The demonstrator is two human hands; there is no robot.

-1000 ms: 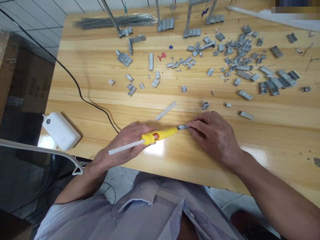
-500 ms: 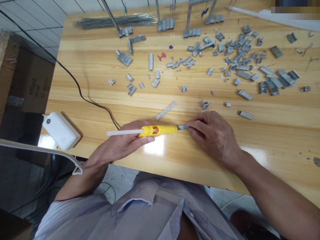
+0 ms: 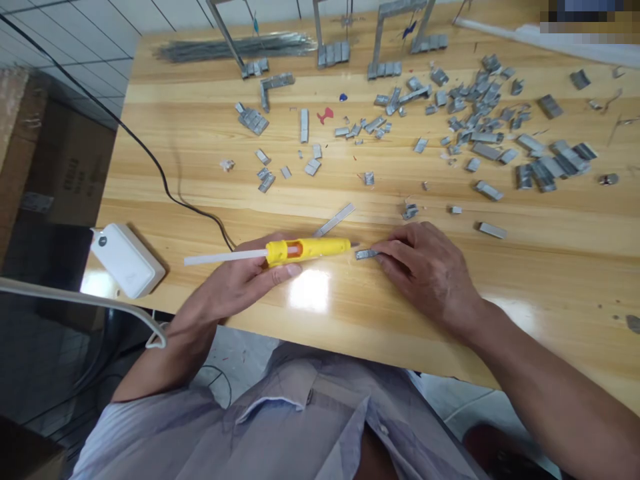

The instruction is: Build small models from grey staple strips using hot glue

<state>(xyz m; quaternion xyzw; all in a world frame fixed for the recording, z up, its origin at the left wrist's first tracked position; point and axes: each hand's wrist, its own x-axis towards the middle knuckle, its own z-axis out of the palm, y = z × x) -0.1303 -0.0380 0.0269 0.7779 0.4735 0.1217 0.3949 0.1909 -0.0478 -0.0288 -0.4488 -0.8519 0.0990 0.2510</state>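
My left hand is wrapped round a yellow hot glue gun, with a white glue stick poking out of its back end. The gun's nozzle points right, just above and apart from a small grey block of staples. That block is pinched at its right end between the thumb and fingers of my right hand, close over the tabletop. A longer, thin grey strip lies on the table behind the gun, its near end partly hidden by it.
Many grey staple pieces are scattered at the back right. Grey frames on staple feet and a bundle of thin wires stand along the back. At the left are a white power bank-like box and a black cable.
My left hand has drawn the glue gun left and slightly up, so its nozzle has come off the staple block. My right hand stays in place with the block.
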